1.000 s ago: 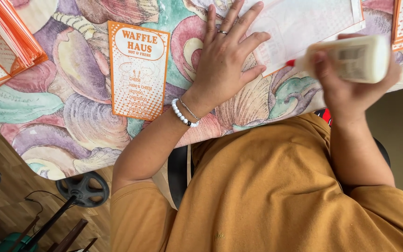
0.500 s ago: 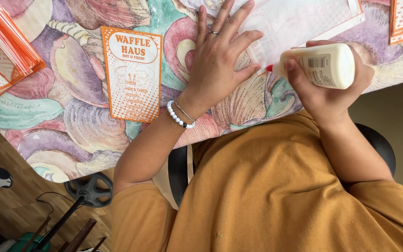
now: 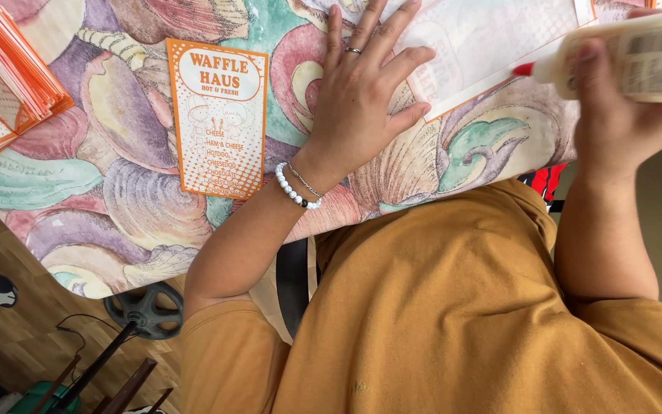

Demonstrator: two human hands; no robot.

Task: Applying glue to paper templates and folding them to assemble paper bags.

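My left hand [image 3: 362, 107], with a ring and a bead bracelet, lies flat with spread fingers on the near corner of a white sheet with an orange border [image 3: 492, 38]. My right hand [image 3: 614, 130] grips a white glue bottle [image 3: 645, 54] held sideways. Its red tip points left, just above the sheet's near edge. An orange and white printed card [image 3: 220, 123] lies on the table to the left of my left hand.
A patterned shell-print tablecloth [image 3: 116, 199] covers the table. A stack of orange-edged cards [image 3: 1, 84] sits at the far left. Below the table edge are a wooden floor, a black wheel-shaped base [image 3: 143, 310] and dark rods.
My right hand brought the glue bottle left toward the sheet, then drew it back right and up. My left hand stayed pressed on the sheet.
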